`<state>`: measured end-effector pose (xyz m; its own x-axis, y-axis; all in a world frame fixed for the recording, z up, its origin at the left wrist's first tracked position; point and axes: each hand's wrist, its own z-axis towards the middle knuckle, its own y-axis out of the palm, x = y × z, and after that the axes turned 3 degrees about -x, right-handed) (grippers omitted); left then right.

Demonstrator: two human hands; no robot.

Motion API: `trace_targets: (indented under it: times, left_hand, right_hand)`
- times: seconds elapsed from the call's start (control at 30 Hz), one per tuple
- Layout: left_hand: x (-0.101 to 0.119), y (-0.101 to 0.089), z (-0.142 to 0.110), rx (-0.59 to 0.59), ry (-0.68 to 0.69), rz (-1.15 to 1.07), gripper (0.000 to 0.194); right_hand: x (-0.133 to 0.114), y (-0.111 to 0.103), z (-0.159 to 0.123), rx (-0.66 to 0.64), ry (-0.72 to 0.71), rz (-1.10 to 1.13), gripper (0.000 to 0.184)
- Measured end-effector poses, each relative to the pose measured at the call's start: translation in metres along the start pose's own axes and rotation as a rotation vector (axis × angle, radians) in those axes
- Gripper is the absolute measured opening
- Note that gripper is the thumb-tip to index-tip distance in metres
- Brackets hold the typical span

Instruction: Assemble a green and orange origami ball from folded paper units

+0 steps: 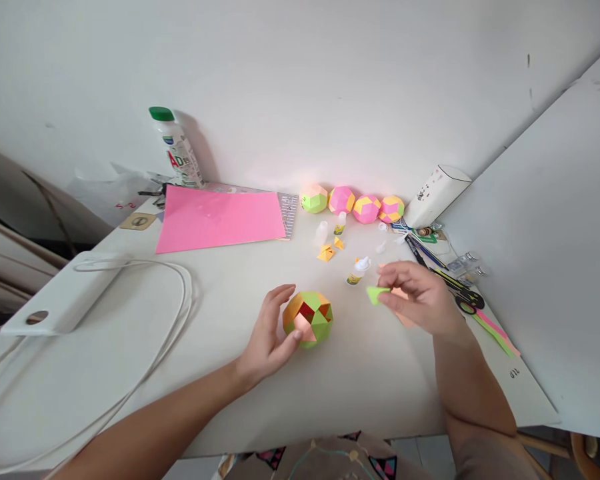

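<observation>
My left hand curves round the left side of a paper ball made of green, orange and pink faces. The ball rests on the white table, with dark gaps in its top. My right hand is raised to the right of it, pinching a small green paper piece between thumb and fingers. Pink paper lies partly hidden beneath that hand. Just beyond, a small glue bottle with a white cap stands near folded orange paper pieces.
Several finished paper balls line the wall. Pink sheets lie at the back left, near a green-capped bottle. On the left sits a white power strip with a looped cable. Black scissors and pens lie on the right.
</observation>
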<state>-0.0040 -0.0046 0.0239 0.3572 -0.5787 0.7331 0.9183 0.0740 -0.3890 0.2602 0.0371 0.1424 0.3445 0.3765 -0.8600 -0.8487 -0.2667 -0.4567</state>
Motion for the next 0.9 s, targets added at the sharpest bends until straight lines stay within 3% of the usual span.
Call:
trace_targets:
  times: [0.07,0.1,0.2,0.37,0.53,0.9]
  left_hand:
    - [0.010,-0.006,0.000,0.138,0.035,0.085,0.022]
    - [0.015,-0.008,-0.001,0.168,0.125,0.100,0.014]
    - [0.028,-0.010,-0.007,0.005,0.326,0.031,0.015]
    - [0.039,-0.003,-0.015,-0.138,0.266,-0.088,0.027]
    - [0.042,-0.002,-0.015,-0.080,0.145,-0.243,0.016]
    - [0.045,0.003,-0.016,-0.058,-0.078,-0.512,0.005]
  right_hand:
    - [-0.008,0.011,-0.006,-0.135,-0.091,0.008,0.016]
    - [-0.011,0.017,-0.007,-0.201,-0.139,0.022,0.011]
    - [-0.019,0.039,-0.009,-0.294,-0.284,0.086,0.004]
    - [-0.020,0.070,-0.015,-0.245,-0.518,-0.005,0.007]
    - [-0.013,0.079,-0.020,-0.197,-0.693,-0.229,0.014]
    - [-0.011,0.080,-0.019,-0.237,-0.794,-0.466,0.021]
